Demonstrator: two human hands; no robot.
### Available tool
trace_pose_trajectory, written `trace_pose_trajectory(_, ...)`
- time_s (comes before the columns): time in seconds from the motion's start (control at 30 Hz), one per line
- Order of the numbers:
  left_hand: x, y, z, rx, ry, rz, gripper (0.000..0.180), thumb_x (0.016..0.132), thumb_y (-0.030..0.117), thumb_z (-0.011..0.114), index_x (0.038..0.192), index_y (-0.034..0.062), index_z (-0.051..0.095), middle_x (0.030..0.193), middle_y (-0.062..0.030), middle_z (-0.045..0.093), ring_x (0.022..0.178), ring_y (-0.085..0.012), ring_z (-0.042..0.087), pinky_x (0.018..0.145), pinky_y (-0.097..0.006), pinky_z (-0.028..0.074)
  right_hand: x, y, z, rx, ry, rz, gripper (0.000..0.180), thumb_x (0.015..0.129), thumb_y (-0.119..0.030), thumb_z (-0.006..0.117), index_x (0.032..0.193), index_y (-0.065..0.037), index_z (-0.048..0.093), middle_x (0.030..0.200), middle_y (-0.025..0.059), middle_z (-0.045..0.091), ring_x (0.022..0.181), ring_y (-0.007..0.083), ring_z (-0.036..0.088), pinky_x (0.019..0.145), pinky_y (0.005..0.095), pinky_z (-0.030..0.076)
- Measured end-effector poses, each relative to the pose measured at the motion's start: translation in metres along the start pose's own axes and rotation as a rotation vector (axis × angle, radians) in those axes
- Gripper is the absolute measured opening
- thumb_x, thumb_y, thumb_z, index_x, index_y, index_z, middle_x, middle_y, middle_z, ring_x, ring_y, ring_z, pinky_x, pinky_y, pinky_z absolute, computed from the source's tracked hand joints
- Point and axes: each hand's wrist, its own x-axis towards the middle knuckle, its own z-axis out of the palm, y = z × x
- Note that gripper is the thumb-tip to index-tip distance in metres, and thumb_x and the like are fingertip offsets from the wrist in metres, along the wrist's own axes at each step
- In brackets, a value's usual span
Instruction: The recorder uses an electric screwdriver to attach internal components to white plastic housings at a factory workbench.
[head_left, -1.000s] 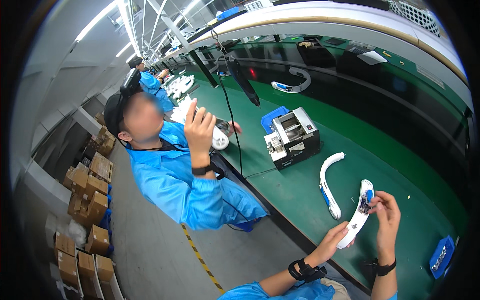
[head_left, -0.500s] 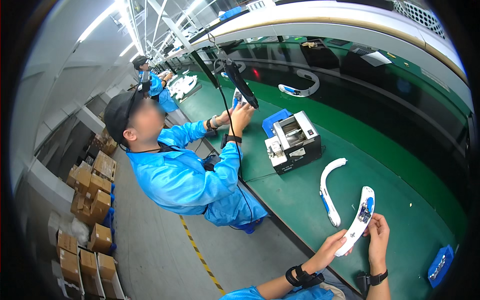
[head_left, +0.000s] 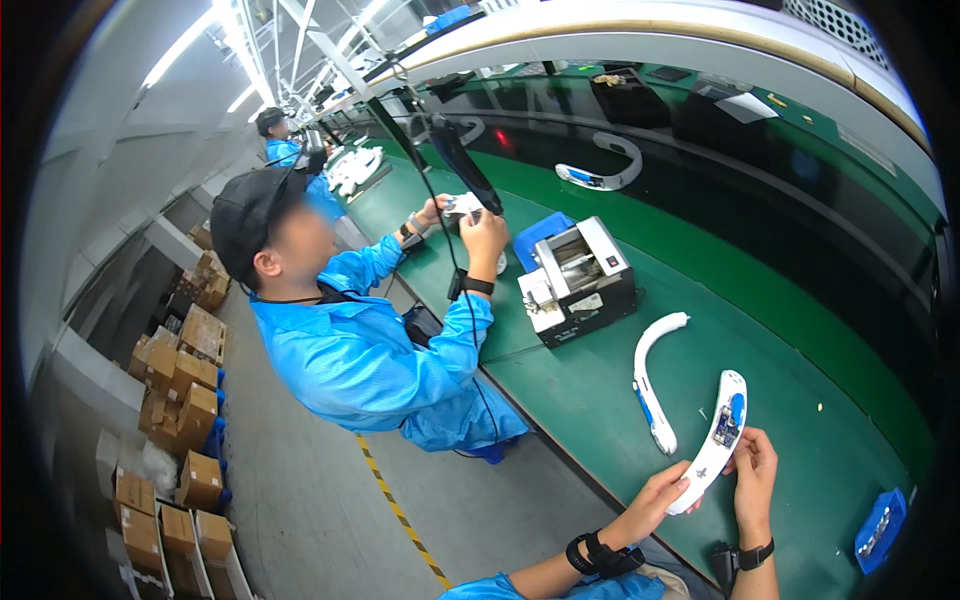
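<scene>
A curved white plastic housing point(head_left: 711, 455) with a small circuit board and a blue part near its upper end is held over the green bench. My left hand point(head_left: 662, 500) grips its lower end, thumb on top. Along its right edge, my right hand point(head_left: 752, 470) has its fingers curled against the housing, the fingertips partly hidden behind it. Whether that hand also holds something small cannot be made out. Just left of the held piece, a second curved white housing point(head_left: 650, 385) with a blue part lies on the bench.
A black-and-white benchtop machine point(head_left: 585, 285) stands ahead, beside a blue bin point(head_left: 540, 240). A blue tray of small parts point(head_left: 880, 530) is at the right. Another housing point(head_left: 605, 180) lies farther back. A co-worker in blue point(head_left: 370, 330) works at the left; a power screwdriver point(head_left: 465, 165) hangs there.
My hands and the held housing stay nearly still. The co-worker's hands have shifted with the white piece they hold, and the view has moved slightly.
</scene>
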Motion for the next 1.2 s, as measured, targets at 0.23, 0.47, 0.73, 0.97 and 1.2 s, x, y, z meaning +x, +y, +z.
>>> trace_pose_trajectory(0.23, 0.002, -0.002, -0.005, -0.011, 0.038, -0.021, 0.050, 0.111, 0.033, 0.053, 0.142, -0.0063, 0.053, 0.106, -0.0120, 0.067, 0.092, -0.0169, 0.065, 0.081, -0.032, 0.053, -0.002, -0.002, -0.003, 0.028, 0.011, 0.015, 0.016, 0.107, -0.005, 0.057, 0.119, 0.002, 0.064, 0.096, 0.0032, 0.069, 0.079, 0.0080, 0.061, 0.068, 0.0245, 0.052)
trace_pose_trajectory(0.47, 0.002, 0.021, 0.014, 0.111, 0.182, 0.114, 0.058, 0.109, 0.040, 0.050, 0.130, -0.0140, 0.057, 0.090, -0.0166, 0.065, 0.077, -0.0218, 0.061, 0.071, -0.033, 0.049, 0.004, 0.004, 0.003, 0.057, -0.058, 0.031, 0.019, 0.107, -0.008, 0.059, 0.124, 0.000, 0.065, 0.096, 0.0018, 0.067, 0.080, 0.0076, 0.062, 0.069, 0.0256, 0.055)
trace_pose_trajectory(0.73, 0.010, 0.017, 0.021, 0.181, 0.085, 0.070, 0.053, 0.114, 0.034, 0.044, 0.136, -0.0136, 0.054, 0.094, -0.0177, 0.068, 0.083, -0.0232, 0.064, 0.078, -0.036, 0.052, 0.002, -0.006, -0.010, 0.069, -0.036, 0.049, 0.024, 0.111, -0.017, 0.056, 0.123, 0.001, 0.067, 0.091, 0.0031, 0.068, 0.076, 0.0088, 0.062, 0.068, 0.0262, 0.054)
trace_pose_trajectory(0.97, 0.007, 0.018, 0.022, 0.208, 0.052, 0.084, 0.054, 0.117, 0.034, 0.039, 0.144, -0.0107, 0.049, 0.100, -0.0176, 0.068, 0.089, -0.0228, 0.065, 0.083, -0.037, 0.053, -0.003, -0.007, -0.008, 0.053, -0.085, 0.018, 0.034, 0.115, -0.024, 0.047, 0.127, 0.002, 0.066, 0.092, 0.0066, 0.069, 0.081, 0.0120, 0.065, 0.071, 0.0272, 0.055)
trace_pose_trajectory(1.2, 0.013, 0.021, 0.024, 0.116, 0.109, 0.096, 0.055, 0.116, 0.037, 0.039, 0.144, -0.0093, 0.050, 0.096, -0.0142, 0.063, 0.087, -0.0211, 0.060, 0.081, -0.035, 0.049, -0.006, -0.004, -0.012, 0.053, -0.084, 0.021, 0.027, 0.113, -0.019, 0.052, 0.124, 0.000, 0.066, 0.093, 0.0049, 0.068, 0.080, 0.0107, 0.063, 0.072, 0.0264, 0.054)
